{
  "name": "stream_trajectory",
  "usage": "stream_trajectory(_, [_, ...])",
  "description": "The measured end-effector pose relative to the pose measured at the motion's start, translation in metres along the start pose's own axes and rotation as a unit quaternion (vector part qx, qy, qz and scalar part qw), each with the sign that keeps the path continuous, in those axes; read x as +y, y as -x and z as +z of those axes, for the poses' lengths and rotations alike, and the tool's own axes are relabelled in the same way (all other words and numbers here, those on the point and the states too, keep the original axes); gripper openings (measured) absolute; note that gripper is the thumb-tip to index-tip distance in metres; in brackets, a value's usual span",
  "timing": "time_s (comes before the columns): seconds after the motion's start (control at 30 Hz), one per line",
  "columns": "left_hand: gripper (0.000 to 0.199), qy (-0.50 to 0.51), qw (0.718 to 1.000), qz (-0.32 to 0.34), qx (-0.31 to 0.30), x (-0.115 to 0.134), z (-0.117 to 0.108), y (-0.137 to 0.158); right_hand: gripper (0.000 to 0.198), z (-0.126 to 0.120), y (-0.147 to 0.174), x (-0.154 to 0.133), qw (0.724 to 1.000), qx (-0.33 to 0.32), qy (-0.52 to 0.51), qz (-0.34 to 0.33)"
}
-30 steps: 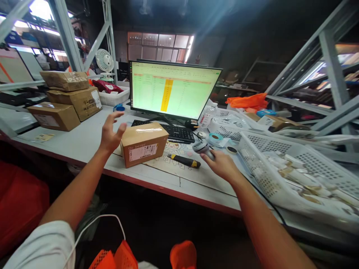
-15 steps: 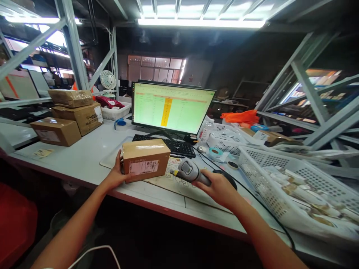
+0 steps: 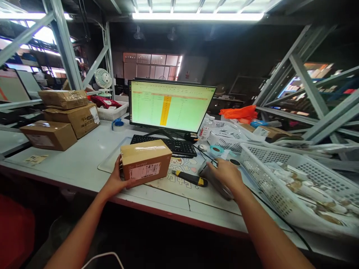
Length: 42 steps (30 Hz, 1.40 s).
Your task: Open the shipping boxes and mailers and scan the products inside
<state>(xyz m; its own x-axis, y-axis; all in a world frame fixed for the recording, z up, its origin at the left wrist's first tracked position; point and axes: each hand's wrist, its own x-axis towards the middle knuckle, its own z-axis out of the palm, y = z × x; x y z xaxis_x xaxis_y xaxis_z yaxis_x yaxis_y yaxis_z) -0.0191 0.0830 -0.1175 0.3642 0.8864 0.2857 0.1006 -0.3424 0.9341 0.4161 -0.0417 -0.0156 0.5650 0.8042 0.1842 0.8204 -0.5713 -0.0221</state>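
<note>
My left hand (image 3: 117,181) grips the left end of a brown cardboard box (image 3: 165,163), thumb on the front beside its white shipping label (image 3: 144,171). The taped top of the box faces up. To the right, my right hand (image 3: 228,175) is closed on a grey barcode scanner (image 3: 211,178), which is blurred and partly hidden beneath it. Between the box and the scanner, a black and yellow utility knife (image 3: 189,178) lies on a printed desk mat (image 3: 179,191).
A monitor (image 3: 171,104) and black keyboard (image 3: 182,147) stand behind the box. Several cartons (image 3: 50,135) are stacked at left, near a blue tape roll (image 3: 117,124). At right are a white basket (image 3: 260,183) of small packages, a teal-edged roll (image 3: 216,150) and a bottle (image 3: 206,129).
My right hand has carried the scanner right, away from the box, and turned it down toward the mat. The knife is now fully uncovered. My left hand still holds the box.
</note>
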Motion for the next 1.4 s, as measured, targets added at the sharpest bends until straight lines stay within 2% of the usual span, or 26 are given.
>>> stream_trajectory(0.1, [0.129, 0.001, 1.0, -0.01, 0.0, -0.001, -0.001, -0.001, 0.05, -0.012, -0.029, -0.022, 0.998, 0.042, -0.04, -0.029])
stream_trajectory(0.27, [0.127, -0.007, 1.0, -0.016, 0.002, 0.0, -0.002, -0.002, 0.046, 0.006, -0.062, -0.058, 0.993, -0.001, -0.073, -0.095])
stream_trajectory(0.4, [0.126, -0.006, 1.0, -0.009, 0.005, 0.001, -0.002, -0.002, 0.044, 0.02, -0.073, -0.076, 0.99, -0.017, -0.079, -0.119])
stream_trajectory(0.5, [0.127, -0.004, 1.0, -0.01, 0.008, 0.002, -0.002, -0.001, 0.042, 0.018, -0.076, -0.081, 0.988, -0.026, -0.081, -0.129])
stream_trajectory(0.63, [0.128, -0.01, 1.0, -0.016, 0.012, 0.005, -0.003, 0.0, 0.044, 0.004, -0.065, -0.062, 0.992, -0.001, -0.08, -0.095])
stream_trajectory(0.73, [0.126, -0.026, 1.0, -0.005, 0.012, 0.004, -0.004, -0.001, 0.049, 0.001, -0.037, -0.028, 0.998, 0.026, -0.061, -0.017])
stream_trajectory(0.83, [0.124, -0.033, 0.999, -0.006, 0.007, 0.001, -0.005, -0.002, 0.056, 0.013, 0.0, 0.004, 0.998, -0.013, -0.03, 0.048])
stream_trajectory(0.9, [0.126, -0.029, 0.999, -0.013, 0.011, -0.001, -0.005, -0.003, 0.059, 0.027, 0.02, 0.015, 0.997, -0.056, -0.019, 0.056])
stream_trajectory(1.03, [0.129, -0.011, 1.0, -0.002, 0.009, -0.003, -0.004, -0.003, 0.06, 0.047, 0.034, 0.015, 0.997, -0.058, -0.026, 0.05])
stream_trajectory(1.13, [0.129, -0.013, 1.0, 0.006, 0.015, -0.001, -0.004, -0.002, 0.064, 0.033, 0.038, 0.005, 0.997, -0.059, -0.033, 0.047])
stream_trajectory(1.2, [0.129, -0.009, 1.0, -0.002, 0.008, 0.0, -0.003, -0.001, 0.061, 0.011, 0.05, -0.001, 0.997, -0.055, -0.061, -0.004])
stream_trajectory(1.27, [0.129, -0.003, 1.0, -0.007, 0.004, 0.001, -0.003, -0.001, 0.057, -0.017, 0.071, -0.007, 0.982, -0.066, -0.128, -0.118])
stream_trajectory(1.33, [0.129, -0.012, 1.0, -0.002, 0.011, 0.002, -0.003, 0.0, 0.059, -0.043, 0.096, -0.015, 0.943, -0.102, -0.2, -0.244])
stream_trajectory(1.4, [0.128, -0.032, 0.999, 0.007, 0.023, 0.001, -0.003, 0.0, 0.06, -0.061, 0.118, -0.024, 0.905, -0.15, -0.237, -0.321])
